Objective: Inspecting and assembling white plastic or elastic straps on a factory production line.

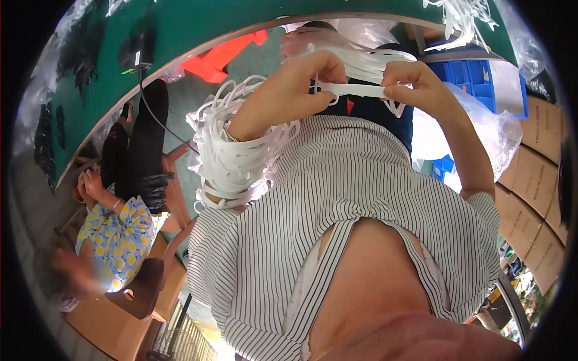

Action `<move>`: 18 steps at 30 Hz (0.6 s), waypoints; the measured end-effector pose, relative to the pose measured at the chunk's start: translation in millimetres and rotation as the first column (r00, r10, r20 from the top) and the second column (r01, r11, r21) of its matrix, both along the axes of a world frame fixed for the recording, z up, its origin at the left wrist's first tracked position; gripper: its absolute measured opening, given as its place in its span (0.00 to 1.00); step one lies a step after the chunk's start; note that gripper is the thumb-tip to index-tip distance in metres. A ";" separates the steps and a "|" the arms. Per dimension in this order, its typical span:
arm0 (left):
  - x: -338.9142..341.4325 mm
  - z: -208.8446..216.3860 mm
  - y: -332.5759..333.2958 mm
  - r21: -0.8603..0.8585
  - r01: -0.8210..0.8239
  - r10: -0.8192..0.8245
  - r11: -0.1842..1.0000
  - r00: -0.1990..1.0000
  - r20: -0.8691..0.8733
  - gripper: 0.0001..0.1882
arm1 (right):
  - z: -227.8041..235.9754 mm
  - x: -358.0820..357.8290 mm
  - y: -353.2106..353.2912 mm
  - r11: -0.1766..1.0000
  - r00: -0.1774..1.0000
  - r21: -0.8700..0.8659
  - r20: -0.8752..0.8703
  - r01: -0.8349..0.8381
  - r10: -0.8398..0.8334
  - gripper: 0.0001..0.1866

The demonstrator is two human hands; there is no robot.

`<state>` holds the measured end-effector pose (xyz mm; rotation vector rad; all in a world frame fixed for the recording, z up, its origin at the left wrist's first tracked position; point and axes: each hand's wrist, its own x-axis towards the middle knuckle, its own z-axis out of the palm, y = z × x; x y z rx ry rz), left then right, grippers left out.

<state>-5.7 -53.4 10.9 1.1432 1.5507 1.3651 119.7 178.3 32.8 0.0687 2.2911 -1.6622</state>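
Over there, a white strap (360,90) stretches between the person's hands, in front of the waist; left hand (313,81) and right hand (415,87) each pinch it closed. It looks light, bendy, perhaps slick: best held flat, thumb against fingertip.
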 end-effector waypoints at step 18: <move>7.3 -4.7 11.6 0.023 -0.020 0.019 1.000 1.000 0.019 0.05 | 0.2 2.4 -4.5 0.998 1.000 -0.061 0.017 -0.021 0.022 0.06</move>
